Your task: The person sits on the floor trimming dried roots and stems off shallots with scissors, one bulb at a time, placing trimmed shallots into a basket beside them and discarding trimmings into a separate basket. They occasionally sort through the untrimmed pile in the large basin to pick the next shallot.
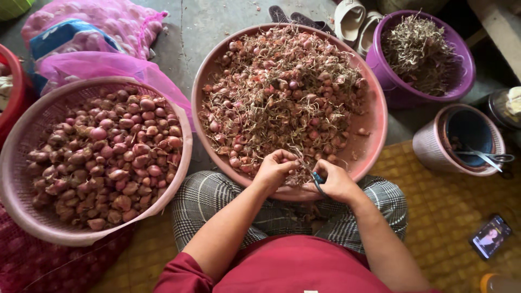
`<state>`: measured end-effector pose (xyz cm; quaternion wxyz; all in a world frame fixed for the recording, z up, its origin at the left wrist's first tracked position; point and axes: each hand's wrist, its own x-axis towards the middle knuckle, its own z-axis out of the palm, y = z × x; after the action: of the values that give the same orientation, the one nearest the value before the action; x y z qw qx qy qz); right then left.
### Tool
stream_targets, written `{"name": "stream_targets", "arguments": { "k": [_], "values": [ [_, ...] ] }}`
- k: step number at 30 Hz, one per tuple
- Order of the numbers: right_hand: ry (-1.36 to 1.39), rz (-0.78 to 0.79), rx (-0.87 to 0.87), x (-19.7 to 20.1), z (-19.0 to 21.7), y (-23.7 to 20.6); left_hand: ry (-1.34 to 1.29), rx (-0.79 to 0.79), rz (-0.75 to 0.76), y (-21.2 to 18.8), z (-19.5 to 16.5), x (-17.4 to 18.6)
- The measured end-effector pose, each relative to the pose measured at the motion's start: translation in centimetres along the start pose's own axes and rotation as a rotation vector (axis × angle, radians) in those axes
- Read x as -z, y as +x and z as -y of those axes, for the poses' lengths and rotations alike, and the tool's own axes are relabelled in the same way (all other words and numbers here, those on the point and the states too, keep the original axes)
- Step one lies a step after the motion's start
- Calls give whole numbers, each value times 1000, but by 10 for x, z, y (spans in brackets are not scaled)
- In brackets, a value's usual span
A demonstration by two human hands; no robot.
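Note:
My left hand (275, 169) is closed around a shallot with dry roots, held over the near rim of a wide pink basin (374, 138). The basin is heaped with untrimmed shallots (282, 92), still tangled in roots and stalks. My right hand (335, 182) grips a pair of blue-handled scissors (316, 179), its blades against the roots of the held shallot. To my left, a pink woven basket (16, 163) holds trimmed shallots (106, 152).
A purple bucket (393, 89) of cut roots stands at the back right. Beside it is a small pink pot (429, 146) holding scissors (485, 157). A phone (490, 236) lies on the yellow mat. Pink mesh sacks (92, 21) and sandals (347, 19) lie behind.

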<state>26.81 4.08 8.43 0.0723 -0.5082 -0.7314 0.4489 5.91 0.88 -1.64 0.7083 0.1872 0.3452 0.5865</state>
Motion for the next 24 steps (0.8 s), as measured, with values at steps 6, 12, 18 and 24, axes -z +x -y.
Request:
{"name": "stream_targets", "arguments": {
  "k": [6, 12, 18, 24],
  "values": [
    [143, 3, 94, 6, -4, 3, -13, 40, -19, -5, -8, -7],
    [100, -294, 101, 64, -9, -2, -237, 125, -50, -17, -44, -12],
    [-93, -445, 149, 40, -13, 10, -214, -4, -15, -3, -24, 0],
    [-421, -548, 156, 2, 12, 28, 33, -59, 42, 5, -25, -4]
  ]
}}
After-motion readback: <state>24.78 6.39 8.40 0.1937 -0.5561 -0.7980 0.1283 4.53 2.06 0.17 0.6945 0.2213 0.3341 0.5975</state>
